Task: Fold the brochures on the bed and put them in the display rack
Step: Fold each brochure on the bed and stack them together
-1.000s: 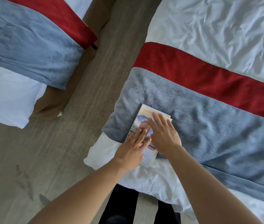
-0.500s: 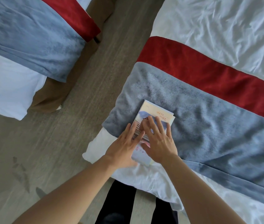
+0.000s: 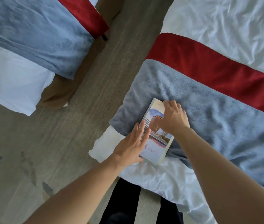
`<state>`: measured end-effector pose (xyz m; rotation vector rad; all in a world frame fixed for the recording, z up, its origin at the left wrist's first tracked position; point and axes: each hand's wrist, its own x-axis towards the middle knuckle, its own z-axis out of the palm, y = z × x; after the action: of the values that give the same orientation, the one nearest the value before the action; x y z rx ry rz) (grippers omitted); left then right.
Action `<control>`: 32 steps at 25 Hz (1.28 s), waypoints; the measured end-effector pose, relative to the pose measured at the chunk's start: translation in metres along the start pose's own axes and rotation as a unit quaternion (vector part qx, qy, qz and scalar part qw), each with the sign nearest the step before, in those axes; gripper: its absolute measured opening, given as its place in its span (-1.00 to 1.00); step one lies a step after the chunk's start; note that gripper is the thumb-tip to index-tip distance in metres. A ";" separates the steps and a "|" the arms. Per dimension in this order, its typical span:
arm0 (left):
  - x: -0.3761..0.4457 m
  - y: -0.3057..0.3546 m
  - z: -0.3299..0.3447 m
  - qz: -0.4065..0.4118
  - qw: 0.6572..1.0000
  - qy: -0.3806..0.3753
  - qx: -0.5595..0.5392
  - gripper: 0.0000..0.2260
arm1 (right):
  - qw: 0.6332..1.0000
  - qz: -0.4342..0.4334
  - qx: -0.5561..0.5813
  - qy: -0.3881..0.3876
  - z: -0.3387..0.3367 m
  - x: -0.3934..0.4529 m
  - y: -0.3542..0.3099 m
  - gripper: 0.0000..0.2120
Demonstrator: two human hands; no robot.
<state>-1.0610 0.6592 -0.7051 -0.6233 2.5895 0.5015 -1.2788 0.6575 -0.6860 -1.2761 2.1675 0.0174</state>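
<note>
Paper brochures (image 3: 156,139), left fingers (image 3: 141,130) flat, right fingers (image 3: 168,105) curled

Left hand (image 3: 130,147) presses flat on brochures (image 3: 156,143); right hand (image 3: 174,118) grips their far edge.

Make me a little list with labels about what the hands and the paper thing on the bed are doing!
Thing being worked on: brochure stack, folded, picture side up
Where it lies: on the blue-grey bed runner, near the bed's corner, its near end over the white sheet
Left hand: flat, fingers straight, resting on the stack's left edge
Right hand: fingers curled over the stack's far right edge
Red stripe: beyond the runner, untouched
Display rack: not in view
Other bed: across the floor, to the left
</note>
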 end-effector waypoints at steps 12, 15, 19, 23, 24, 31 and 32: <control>0.001 0.005 -0.007 0.026 0.997 0.012 0.077 0.06 | 1.000 -0.001 -0.004 -0.007 -0.001 -0.002 0.001 -0.36; -0.003 -0.001 -0.011 0.020 1.000 -0.004 -0.017 0.14 | 1.000 0.003 0.006 0.012 0.000 -0.008 0.006 -0.30; 0.009 -0.005 -0.029 -0.051 0.990 0.049 -0.124 -0.13 | 0.994 0.041 0.029 0.093 0.008 -0.040 0.015 -0.26; 0.031 0.002 -0.034 0.007 0.998 0.044 0.036 -0.26 | 0.996 -0.012 -0.025 0.088 0.030 -0.078 0.014 -0.24; 0.032 0.003 -0.032 0.024 0.997 0.022 0.068 -0.25 | 0.996 -0.028 -0.043 0.067 0.040 -0.085 0.013 -0.24; 0.044 0.012 -0.027 -0.016 0.994 -0.036 0.098 -0.26 | 0.993 -0.007 -0.110 -0.033 0.075 -0.090 0.019 -0.22; 0.045 0.013 -0.028 -0.012 0.996 -0.031 0.085 -0.27 | 0.993 -0.015 -0.107 -0.037 0.074 -0.090 0.019 -0.22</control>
<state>-1.1127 0.6424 -0.6996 -0.5706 2.5294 0.2841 -1.2261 0.7610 -0.7055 -1.4042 2.1266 0.2879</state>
